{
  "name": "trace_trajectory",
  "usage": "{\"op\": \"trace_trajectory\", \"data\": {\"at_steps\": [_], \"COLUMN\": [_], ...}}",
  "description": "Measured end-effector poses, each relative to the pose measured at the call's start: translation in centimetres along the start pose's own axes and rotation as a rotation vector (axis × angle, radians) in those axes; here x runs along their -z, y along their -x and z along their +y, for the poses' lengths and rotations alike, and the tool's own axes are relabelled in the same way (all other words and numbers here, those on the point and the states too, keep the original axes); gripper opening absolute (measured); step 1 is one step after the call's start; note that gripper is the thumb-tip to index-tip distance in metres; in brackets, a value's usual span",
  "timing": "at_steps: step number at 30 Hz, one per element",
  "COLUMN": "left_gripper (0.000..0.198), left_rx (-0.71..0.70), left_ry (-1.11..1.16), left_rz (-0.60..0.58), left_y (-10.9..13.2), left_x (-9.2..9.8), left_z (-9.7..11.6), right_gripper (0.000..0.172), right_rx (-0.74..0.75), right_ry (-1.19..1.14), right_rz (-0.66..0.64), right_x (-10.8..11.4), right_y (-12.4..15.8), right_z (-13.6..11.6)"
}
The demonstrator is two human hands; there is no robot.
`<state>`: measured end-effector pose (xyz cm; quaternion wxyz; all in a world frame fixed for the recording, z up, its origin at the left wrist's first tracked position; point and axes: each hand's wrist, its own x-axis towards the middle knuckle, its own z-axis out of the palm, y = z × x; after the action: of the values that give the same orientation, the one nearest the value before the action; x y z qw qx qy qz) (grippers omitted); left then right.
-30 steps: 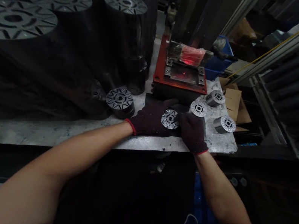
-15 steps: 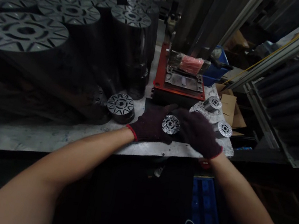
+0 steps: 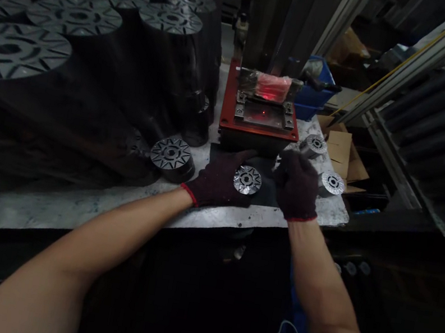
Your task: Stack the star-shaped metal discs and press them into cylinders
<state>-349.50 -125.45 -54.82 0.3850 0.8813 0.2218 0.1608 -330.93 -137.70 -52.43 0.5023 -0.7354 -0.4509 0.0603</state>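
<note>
My left hand, in a dark maroon glove with a red cuff, is wrapped around the left side of a round slotted metal rotor core. This core lies on a dark mat, its star-patterned end facing up. To its right, my right hand, gloved alike, is closed above the mat's right side. A small pale bit shows at its fingertips, too small to name. Another rotor core stands left of my left hand. Right of my right hand are two more, a near core and a farther core.
Behind the mat stands a red-based fixture with a metal plate, a red light dot and a pink wrapped block. Tall stacks of rotor cores crowd the left. A blue bin and a cardboard box are at right.
My right hand has drawn away from the core and its fingers have closed. My left hand stays on the core. A red light now shows on the fixture, and the pale strip on its plate is gone.
</note>
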Motion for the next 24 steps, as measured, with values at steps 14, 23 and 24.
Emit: {"op": "trace_trajectory", "data": {"at_steps": [14,23,24], "left_gripper": [0.12,0.114,0.112], "left_rx": [-0.069,-0.055,-0.058], "left_ry": [-0.009,0.03,0.047], "left_rz": [0.032,0.015,0.007], "left_y": [-0.2,-0.2,-0.2], "left_x": [-0.5,-0.1,0.0], "left_z": [-0.5,-0.2,-0.1], "right_gripper": [0.041,0.029,0.03], "right_rx": [0.316,0.482,0.531], "right_ry": [0.472,0.702,0.68], "right_rz": [-0.221,-0.62,-0.558], "right_x": [-0.9,1.7,1.7], "right_y": [2.1,-2.5,-4.2], "right_z": [1.8,-4.9,-5.2]}}
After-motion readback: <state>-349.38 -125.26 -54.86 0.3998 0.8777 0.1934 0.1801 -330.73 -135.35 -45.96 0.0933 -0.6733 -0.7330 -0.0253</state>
